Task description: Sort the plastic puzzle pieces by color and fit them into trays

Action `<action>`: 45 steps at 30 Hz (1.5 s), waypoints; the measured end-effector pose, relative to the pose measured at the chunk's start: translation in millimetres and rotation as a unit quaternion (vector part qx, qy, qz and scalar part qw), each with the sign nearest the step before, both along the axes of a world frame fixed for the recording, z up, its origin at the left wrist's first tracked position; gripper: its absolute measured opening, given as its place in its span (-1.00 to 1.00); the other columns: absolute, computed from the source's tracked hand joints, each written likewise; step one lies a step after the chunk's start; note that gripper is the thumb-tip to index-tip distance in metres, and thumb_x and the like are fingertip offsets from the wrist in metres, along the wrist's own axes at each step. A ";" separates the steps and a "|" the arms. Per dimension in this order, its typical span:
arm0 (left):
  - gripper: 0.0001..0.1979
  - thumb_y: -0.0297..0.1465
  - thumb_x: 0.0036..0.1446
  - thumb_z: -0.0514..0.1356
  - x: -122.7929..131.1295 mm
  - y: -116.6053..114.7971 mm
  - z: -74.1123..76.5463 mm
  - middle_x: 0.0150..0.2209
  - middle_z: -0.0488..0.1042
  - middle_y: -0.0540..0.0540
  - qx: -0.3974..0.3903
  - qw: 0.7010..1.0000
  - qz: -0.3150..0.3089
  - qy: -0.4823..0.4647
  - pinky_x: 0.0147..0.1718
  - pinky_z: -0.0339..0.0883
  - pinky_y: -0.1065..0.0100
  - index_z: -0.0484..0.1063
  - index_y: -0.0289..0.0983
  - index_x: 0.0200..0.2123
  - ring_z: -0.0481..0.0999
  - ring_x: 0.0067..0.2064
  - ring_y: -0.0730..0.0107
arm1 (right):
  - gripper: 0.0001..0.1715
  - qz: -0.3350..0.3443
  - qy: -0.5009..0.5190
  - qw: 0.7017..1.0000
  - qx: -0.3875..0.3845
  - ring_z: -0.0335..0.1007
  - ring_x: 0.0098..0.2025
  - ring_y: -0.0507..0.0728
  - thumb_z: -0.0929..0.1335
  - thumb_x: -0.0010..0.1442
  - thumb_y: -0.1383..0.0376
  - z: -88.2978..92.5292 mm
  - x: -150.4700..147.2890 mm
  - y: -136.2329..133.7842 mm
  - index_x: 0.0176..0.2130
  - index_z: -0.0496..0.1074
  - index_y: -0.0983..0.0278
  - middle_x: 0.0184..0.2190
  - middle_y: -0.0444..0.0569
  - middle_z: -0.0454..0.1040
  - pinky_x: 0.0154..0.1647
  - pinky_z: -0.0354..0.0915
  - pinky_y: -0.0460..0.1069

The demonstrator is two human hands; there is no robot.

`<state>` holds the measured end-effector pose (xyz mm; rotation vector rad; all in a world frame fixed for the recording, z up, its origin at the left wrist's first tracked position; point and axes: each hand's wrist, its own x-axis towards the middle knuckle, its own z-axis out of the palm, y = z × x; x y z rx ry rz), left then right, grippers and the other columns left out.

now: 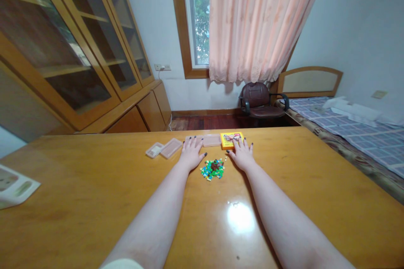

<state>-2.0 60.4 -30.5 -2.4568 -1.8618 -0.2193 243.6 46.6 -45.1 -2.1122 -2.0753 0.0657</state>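
My left hand (191, 154) lies palm down with its fingers spread, its fingertips by a clear plastic case (211, 140). My right hand (242, 155) is flat as well, fingers apart, the fingertips over the lower right part of a yellow box (227, 142) with printed pictures. Between the two hands sits a small heap of tiny building bricks (213, 170) in green, blue, brown, white and yellow. Left of my left hand are an open clear plastic case (171, 148) and a smaller clear case (154, 150) with something pale in it. Neither hand holds anything.
The wooden table (94, 201) spans the front. A white power strip (15, 187) lies at its left edge. Beyond the table are a brown armchair (260, 101), a bed (356, 113) on the right and a glass-door cabinet (115, 92) on the left.
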 end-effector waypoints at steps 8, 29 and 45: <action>-0.33 -0.09 0.16 -0.02 0.9 -5.9 9.0 0.33 -0.16 -0.27 0.040 0.994 0.103 -0.008 0.21 -0.24 -0.02 -0.03 -0.24 0.27 -0.14 0.32 -0.02 | -0.26 -0.019 0.011 1.000 0.010 -0.30 0.32 0.34 0.10 0.24 -0.05 0.6 4.5 0.8 0.29 -0.05 0.20 0.33 0.06 -0.15 0.23 -0.32 0.34; -0.48 -0.14 0.07 0.07 -51.9 -1.1 43.7 0.09 0.33 -0.34 -0.110 0.981 0.159 0.030 0.04 0.17 0.05 0.26 -0.32 0.04 0.31 0.12 -0.01 | -0.39 -0.018 0.048 0.998 0.037 -0.19 0.30 0.31 0.10 0.27 0.02 0.6 6.5 0.7 0.25 0.05 0.10 0.30 0.01 -0.01 0.21 -0.25 0.37; -0.43 -0.23 0.10 0.06 -56.9 2.2 27.6 0.28 0.07 -0.14 -0.052 0.998 -0.012 -0.015 0.22 -0.08 0.12 0.14 -0.15 0.21 0.06 0.27 0.15 | -0.40 -0.047 0.037 0.997 0.052 -0.29 0.31 0.39 0.14 0.24 0.00 6.8 5.7 -1.3 0.23 0.08 0.02 0.30 -0.04 0.00 0.19 -0.33 0.41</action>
